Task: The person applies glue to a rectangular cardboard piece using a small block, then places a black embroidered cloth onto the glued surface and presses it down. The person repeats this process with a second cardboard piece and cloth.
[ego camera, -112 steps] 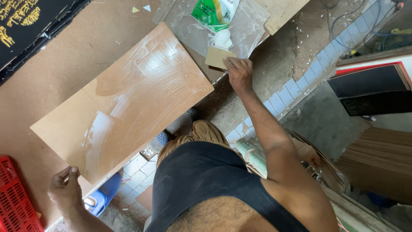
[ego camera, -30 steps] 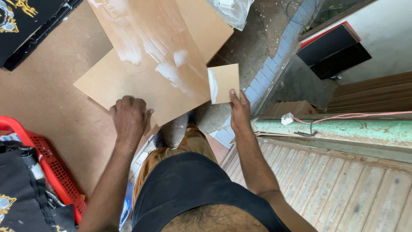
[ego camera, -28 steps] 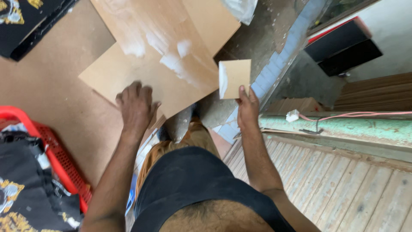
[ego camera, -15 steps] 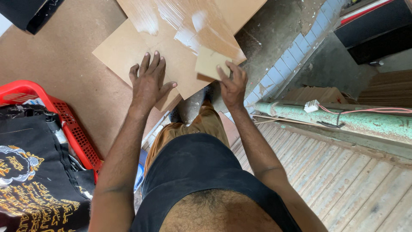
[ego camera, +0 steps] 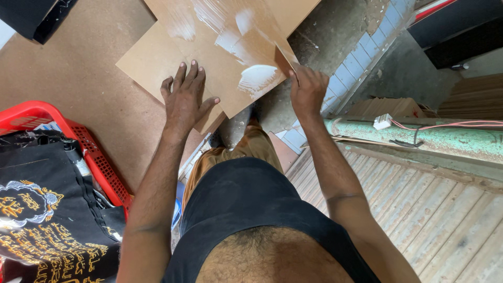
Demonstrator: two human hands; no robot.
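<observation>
Since 0.5 s ago both hands shift along the boards: left hand point(ego camera: 186, 102) lies flat, fingers spread, open on the lower brown board point(ego camera: 152, 57); right hand point(ego camera: 308, 91) pinches the near right corner of the glue-smeared top board point(ego camera: 230, 47), whose long axis runs up-left from that grip, over the worktop point(ego camera: 68, 99).

Your tan board point(ego camera: 225, 57), streaked with white paste, lies flat and skewed atop a second brown board point(ego camera: 149, 60), its near corner overhanging the worktop point(ego camera: 63, 99) edge.
</observation>
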